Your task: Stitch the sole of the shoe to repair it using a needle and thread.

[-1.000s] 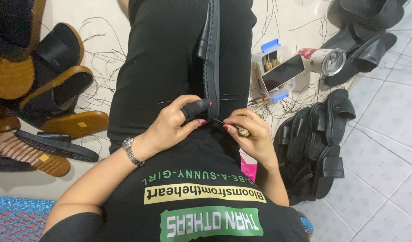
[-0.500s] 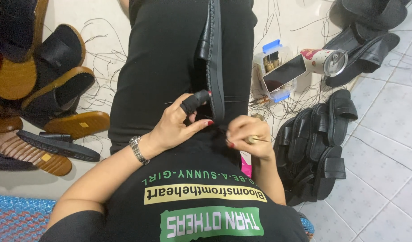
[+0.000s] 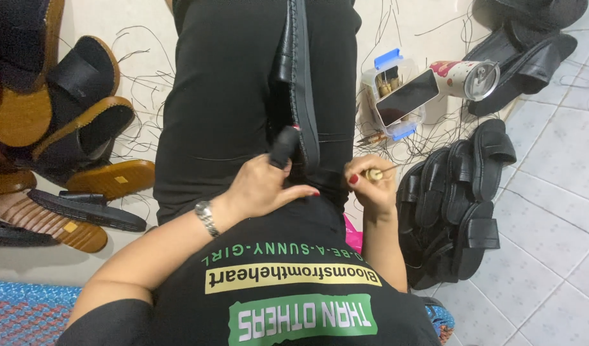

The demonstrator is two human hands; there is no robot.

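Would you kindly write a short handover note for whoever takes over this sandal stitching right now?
Left hand: rests against the black sandal lying sole-edge up along the lap; its index finger wears a black cover.
Right hand: grips a wooden-handled awl, tip pointing away from the sandal, not in the sole.
Nearby: clear plastic box with a phone lying across it, a can, and a pile of black sandals at the right; brown-soled sandals at the left; thread scraps on the floor.
Done: stitching shows along the sole edge.
Left: how much of the edge remains cannot be told from here.
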